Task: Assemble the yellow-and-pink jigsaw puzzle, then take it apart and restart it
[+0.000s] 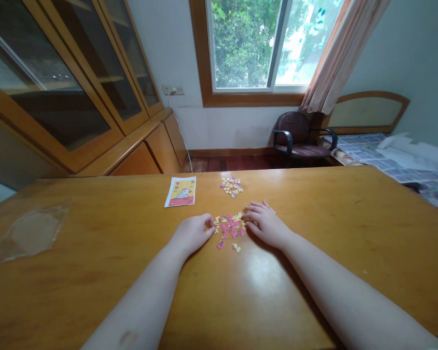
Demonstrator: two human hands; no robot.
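Note:
Pink and yellow jigsaw puzzle pieces point(230, 225) lie loosely spread on the wooden table point(131, 253) in front of me. At their left edge is my left hand point(195, 232), its fingers curled and its thumb and forefinger closing on a yellow piece. My right hand point(264, 222) rests palm down over the right edge of the spread, fingers apart, hiding some pieces under it. Farther back sits a second heap of mostly yellow puzzle pieces point(232, 185). Left of that heap lies a picture card point(181, 191) with a white animal on yellow and pink.
A clear plastic bag point(32, 228) lies flat at the table's left. Beyond the table stand a glass-door cabinet point(113, 141) on the left, a dark armchair point(301, 135) below the window point(248, 48), and a bed point(416, 160) on the right.

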